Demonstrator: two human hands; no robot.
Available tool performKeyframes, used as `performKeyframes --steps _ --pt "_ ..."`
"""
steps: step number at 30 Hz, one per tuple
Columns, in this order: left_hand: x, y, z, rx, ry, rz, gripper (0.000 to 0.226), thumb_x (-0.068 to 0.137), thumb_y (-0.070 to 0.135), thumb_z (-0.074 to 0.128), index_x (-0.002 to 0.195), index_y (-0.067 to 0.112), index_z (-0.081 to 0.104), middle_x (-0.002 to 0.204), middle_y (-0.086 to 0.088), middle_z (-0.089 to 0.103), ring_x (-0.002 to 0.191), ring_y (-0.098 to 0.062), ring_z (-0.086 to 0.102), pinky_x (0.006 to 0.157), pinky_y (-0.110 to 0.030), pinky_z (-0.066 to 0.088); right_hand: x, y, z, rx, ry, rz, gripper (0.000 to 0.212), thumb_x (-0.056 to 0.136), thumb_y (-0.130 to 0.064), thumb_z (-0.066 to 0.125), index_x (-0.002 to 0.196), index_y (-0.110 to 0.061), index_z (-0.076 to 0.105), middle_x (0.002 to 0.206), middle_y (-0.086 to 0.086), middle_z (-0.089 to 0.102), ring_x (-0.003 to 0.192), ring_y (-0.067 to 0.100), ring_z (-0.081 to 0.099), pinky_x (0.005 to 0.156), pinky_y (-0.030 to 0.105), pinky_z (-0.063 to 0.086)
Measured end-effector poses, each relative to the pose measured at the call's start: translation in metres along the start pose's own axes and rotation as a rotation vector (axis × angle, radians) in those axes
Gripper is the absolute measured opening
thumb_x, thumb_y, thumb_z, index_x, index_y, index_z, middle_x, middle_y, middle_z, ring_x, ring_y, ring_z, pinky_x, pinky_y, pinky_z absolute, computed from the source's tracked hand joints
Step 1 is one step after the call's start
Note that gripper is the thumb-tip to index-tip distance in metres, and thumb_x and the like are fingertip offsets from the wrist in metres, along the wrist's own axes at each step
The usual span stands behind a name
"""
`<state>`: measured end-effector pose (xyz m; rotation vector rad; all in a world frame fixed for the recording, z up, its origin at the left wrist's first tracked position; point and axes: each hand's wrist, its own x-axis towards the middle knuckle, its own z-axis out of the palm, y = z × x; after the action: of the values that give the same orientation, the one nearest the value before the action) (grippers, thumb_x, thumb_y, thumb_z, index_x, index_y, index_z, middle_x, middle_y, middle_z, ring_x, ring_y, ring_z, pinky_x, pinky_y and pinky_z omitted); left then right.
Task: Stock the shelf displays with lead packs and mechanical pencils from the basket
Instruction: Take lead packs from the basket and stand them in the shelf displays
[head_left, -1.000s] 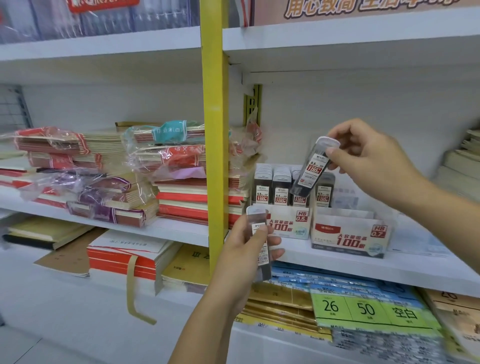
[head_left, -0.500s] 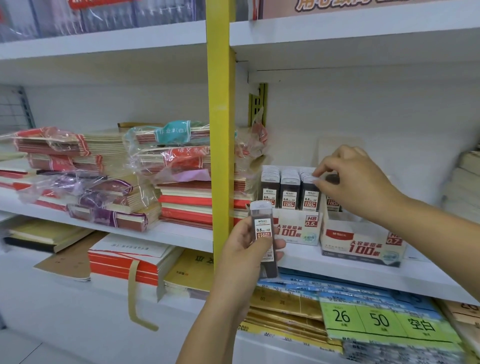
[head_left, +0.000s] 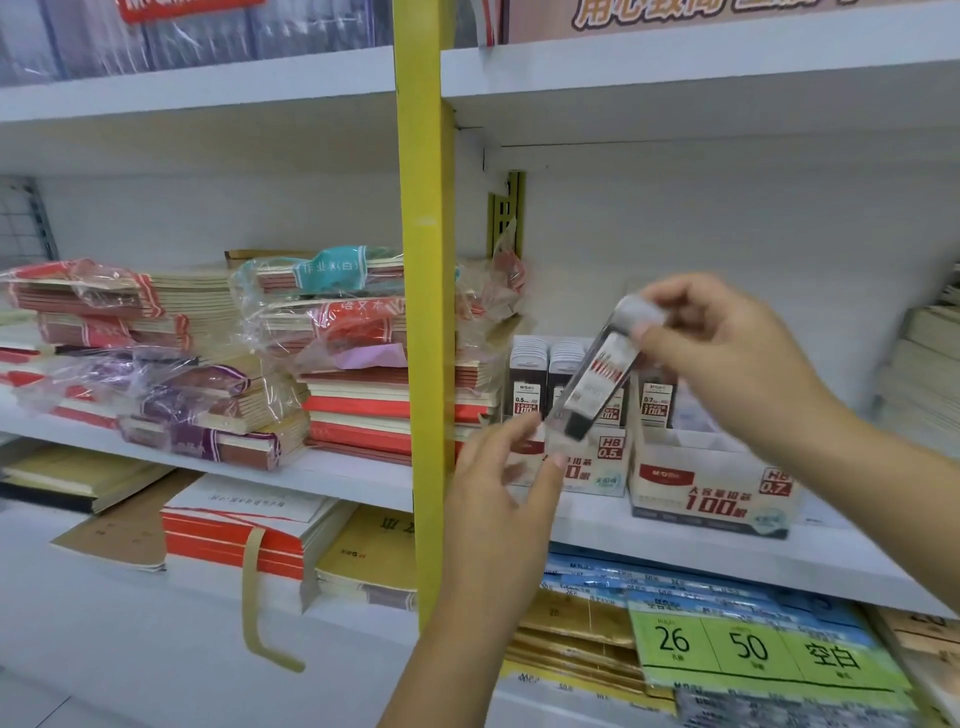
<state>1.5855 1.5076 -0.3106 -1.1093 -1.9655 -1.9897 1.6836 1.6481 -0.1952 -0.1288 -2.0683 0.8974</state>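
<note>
Nearest the camera, the left hand (head_left: 498, 499) was raised with its fingers loosely spread and gripping nothing. Its fingertips (head_left: 522, 431) sat just below the lower end of a lead pack (head_left: 597, 384), and blur hid whether they touched it. Up and to the right of them, the right hand (head_left: 737, 364) pinched the pack by its pale cap between thumb and curled fingers. The pack hung tilted, dark end down towards the left fingertips. Just behind the left fingertips stood the 0.5 display box (head_left: 597, 467) with a row of upright packs (head_left: 527, 374) in it. Under the right hand's fingers stood the 0.7 display box (head_left: 711, 499), with one 0.7 pack (head_left: 655, 400) upright at its rear. Both boxes rested on the white shelf (head_left: 675, 551). Left of the left fingers rose a yellow upright (head_left: 423, 312), and beyond it lay stacks of wrapped notebooks (head_left: 374, 395). Below both hands, green price cards (head_left: 753, 649) lay on the lower shelf.
</note>
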Motion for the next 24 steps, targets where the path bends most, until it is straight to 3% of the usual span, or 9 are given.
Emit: performKeyframes --steps 2,4,6,9,13,16,20,24 --pt "0.001 -0.005 0.001 0.319 -0.005 0.166 0.044 0.098 0.035 0.059 0.141 0.039 0.049 0.142 0.028 0.04 0.135 0.007 0.031 0.11 -0.009 0.021 0.009 0.0 -0.013 -0.09 0.062 -0.073 0.01 0.091 -0.021 0.064 0.094 -0.03 0.062 0.086 -0.005 0.07 0.076 0.007 0.067 0.063 0.017 0.052" --pt "0.001 -0.012 0.006 0.473 -0.102 0.24 0.056 0.101 0.04 0.05 0.153 0.038 0.03 0.155 0.03 0.018 0.146 0.006 0.002 0.112 -0.007 -0.003 0.013 0.001 -0.017 -0.284 0.03 -0.168 0.011 0.09 -0.02 0.063 0.094 -0.03 0.06 0.084 -0.01 0.067 0.077 0.005 0.063 0.068 0.018 0.051" --pt "0.0 -0.019 0.01 0.546 -0.16 0.269 0.061 0.103 0.044 0.044 0.157 0.036 0.018 0.162 0.026 0.003 0.147 0.004 -0.016 0.109 -0.008 -0.016 0.014 0.004 -0.014 -0.504 -0.046 -0.251 0.013 0.088 -0.021 0.06 0.095 -0.032 0.057 0.084 -0.018 0.062 0.077 0.002 0.059 0.065 0.018 0.046" --pt "0.0 -0.025 0.013 0.605 -0.142 0.285 0.062 0.103 0.044 0.042 0.158 0.035 0.016 0.166 0.019 0.002 0.149 -0.001 -0.017 0.112 -0.015 -0.014 0.019 0.016 -0.006 -0.665 -0.123 -0.25 0.012 0.089 -0.022 0.059 0.098 -0.029 0.058 0.087 -0.019 0.057 0.079 0.0 0.055 0.066 0.016 0.041" --pt "0.001 -0.028 0.013 0.591 -0.139 0.295 0.063 0.103 0.043 0.045 0.158 0.037 0.015 0.166 0.02 0.006 0.149 0.0 -0.015 0.113 -0.016 -0.011 0.024 0.026 -0.007 -0.514 -0.107 -0.088 0.022 0.089 -0.024 0.065 0.106 -0.032 0.054 0.089 -0.014 0.059 0.081 0.0 0.057 0.067 0.014 0.042" --pt "0.0 -0.029 0.012 0.591 -0.143 0.301 0.063 0.103 0.042 0.045 0.158 0.037 0.014 0.165 0.021 0.004 0.149 0.002 -0.017 0.112 -0.015 -0.011 0.029 0.028 -0.008 -0.527 -0.119 -0.088 0.015 0.087 -0.028 0.067 0.098 -0.033 0.058 0.088 -0.015 0.061 0.081 0.0 0.057 0.065 0.013 0.041" --pt "0.0 -0.03 0.011 0.58 -0.156 0.308 0.065 0.102 0.042 0.046 0.158 0.037 0.013 0.165 0.022 0.003 0.148 0.002 -0.017 0.112 -0.015 -0.011 0.033 0.037 -0.006 -0.711 -0.144 -0.108 0.007 0.086 -0.035 0.065 0.092 -0.032 0.066 0.095 -0.012 0.054 0.096 0.01 0.049 0.077 0.027 0.04" --pt "0.001 -0.03 0.011 0.583 -0.17 0.301 0.066 0.102 0.044 0.046 0.158 0.038 0.012 0.159 0.031 -0.005 0.147 0.005 -0.02 0.109 -0.01 -0.013 0.026 0.042 -0.005 -0.777 -0.157 -0.106 0.017 0.09 -0.034 0.062 0.105 -0.032 0.07 0.098 -0.013 0.048 0.104 0.008 0.039 0.083 0.027 0.035"
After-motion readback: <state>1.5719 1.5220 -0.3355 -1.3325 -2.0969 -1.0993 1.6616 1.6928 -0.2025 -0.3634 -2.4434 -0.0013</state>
